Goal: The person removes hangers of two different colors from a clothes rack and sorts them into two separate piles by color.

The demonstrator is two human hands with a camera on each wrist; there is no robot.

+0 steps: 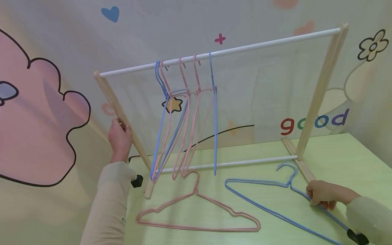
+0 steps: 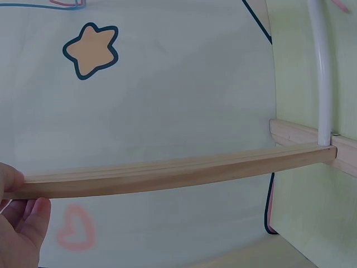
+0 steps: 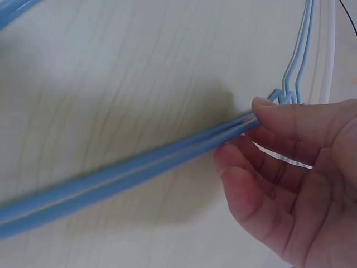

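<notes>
On the left, my left hand (image 1: 120,139) grips the wooden side post (image 2: 184,172) of a garment rack, thumb on one face and fingers on the other in the left wrist view. At lower right, my right hand (image 1: 329,194) pinches one sloping arm of a stacked pair of blue clothes hangers (image 3: 134,173) between thumb and fingers. Their hooks point toward the rack, and the lower corner runs out of the head view. Beside them a pink clothes hanger (image 1: 199,228), showing doubled wires, lies flat on the table.
Several pink and blue hangers hang from the white top rail (image 1: 260,45), with a single blue hanger (image 1: 215,132) at their right. A lower white rail (image 1: 257,162) joins the rack's wooden feet (image 1: 306,172) on the pale green table (image 1: 346,156). A patterned backdrop stands behind.
</notes>
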